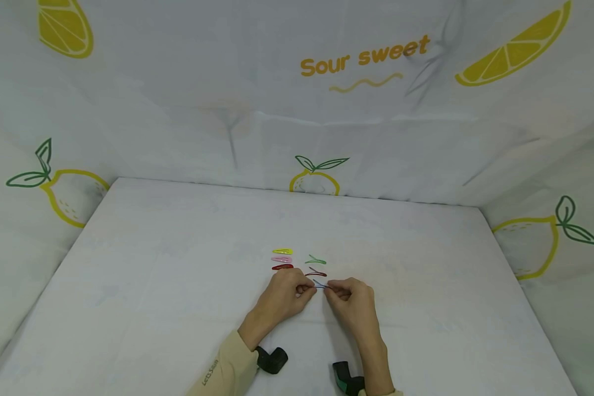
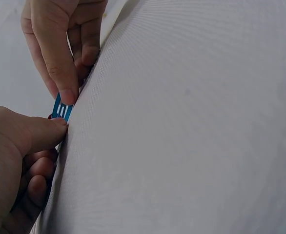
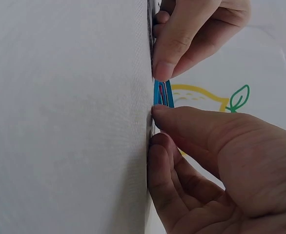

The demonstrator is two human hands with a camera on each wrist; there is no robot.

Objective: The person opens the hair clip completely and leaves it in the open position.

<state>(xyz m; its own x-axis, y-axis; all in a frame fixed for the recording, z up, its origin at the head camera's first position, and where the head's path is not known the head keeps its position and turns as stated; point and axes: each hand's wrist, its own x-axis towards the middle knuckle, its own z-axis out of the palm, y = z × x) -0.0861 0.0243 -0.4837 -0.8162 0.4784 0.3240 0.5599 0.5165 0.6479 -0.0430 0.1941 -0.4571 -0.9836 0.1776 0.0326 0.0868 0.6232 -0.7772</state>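
A blue snap hair clip (image 1: 320, 285) spans the gap between both hands, low over the table. My left hand (image 1: 288, 292) pinches one end between thumb and fingers, and my right hand (image 1: 355, 305) pinches the other. Both thumbs press on the clip (image 2: 61, 110) in the left wrist view; fingertips cover its ends. Just beyond the hands lie a dark red clip (image 1: 317, 273) and a green clip (image 1: 316, 261), both with their arms spread. Left of these, a red clip (image 1: 282, 267), a pink clip (image 1: 281, 259) and a yellow clip (image 1: 282, 251) lie flat in a column.
White cloth covers the table (image 1: 178, 264), which runs back to a cloth wall (image 1: 188, 137) printed with lemons. Similar cloth hangs at both sides. Black devices (image 1: 272, 360) are worn at the wrists.
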